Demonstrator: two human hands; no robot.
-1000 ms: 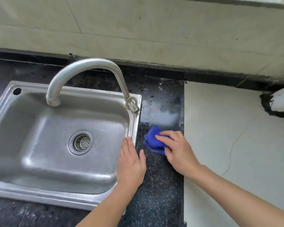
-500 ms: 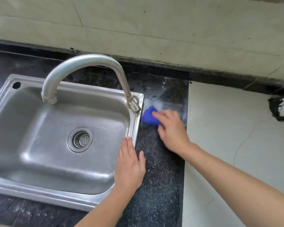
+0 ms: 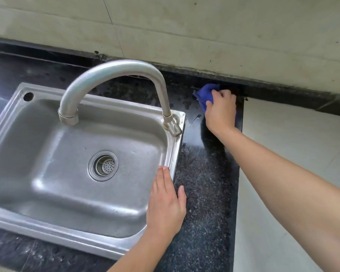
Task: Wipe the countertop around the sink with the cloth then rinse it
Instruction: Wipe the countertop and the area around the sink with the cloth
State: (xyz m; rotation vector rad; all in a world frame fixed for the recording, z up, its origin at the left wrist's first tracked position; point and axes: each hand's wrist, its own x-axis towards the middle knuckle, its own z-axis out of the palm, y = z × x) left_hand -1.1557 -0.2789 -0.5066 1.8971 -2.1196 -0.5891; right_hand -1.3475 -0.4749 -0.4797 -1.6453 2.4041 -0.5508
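Head view: right hand (image 3: 221, 112) grips cloth (image 3: 205, 93), left hand (image 3: 165, 205) well apart.

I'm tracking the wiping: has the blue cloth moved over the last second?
Yes. The blue cloth, gripped by the right hand, went from nearer than the faucet base away to the foot of the wall beyond it.
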